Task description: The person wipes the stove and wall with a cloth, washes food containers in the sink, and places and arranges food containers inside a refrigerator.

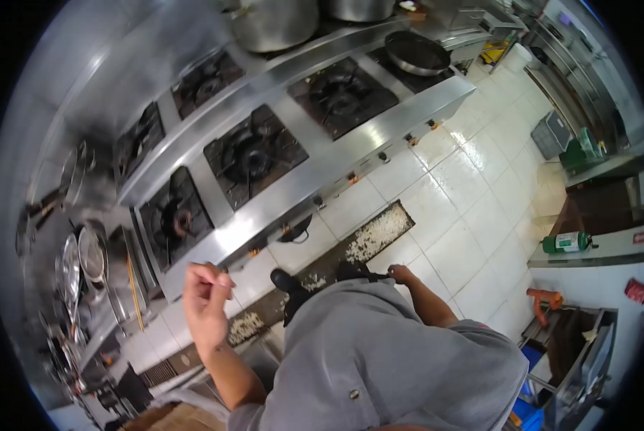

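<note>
My left hand point(207, 298) is raised near the front edge of the steel stove point(239, 233), below the left front burner point(178, 219). Its fingers are curled in with the thumb against them, and whatever they hold, if anything, is too small to make out. Low beside my body, my right hand point(402, 274) is closed at a dark, thin thing near my dark trousers. What that thing is cannot be told. Another front burner point(256, 154) lies beyond my left hand. Along the stove's front runs a row of knobs point(352, 178).
A black pan point(417, 54) sits on the far right burner, and large pots point(275, 25) stand at the back. Strainers point(92, 251) and pans crowd the left side. Pale bits fill the floor drain point(379, 230). A green bottle point(566, 243) lies on a right-hand shelf.
</note>
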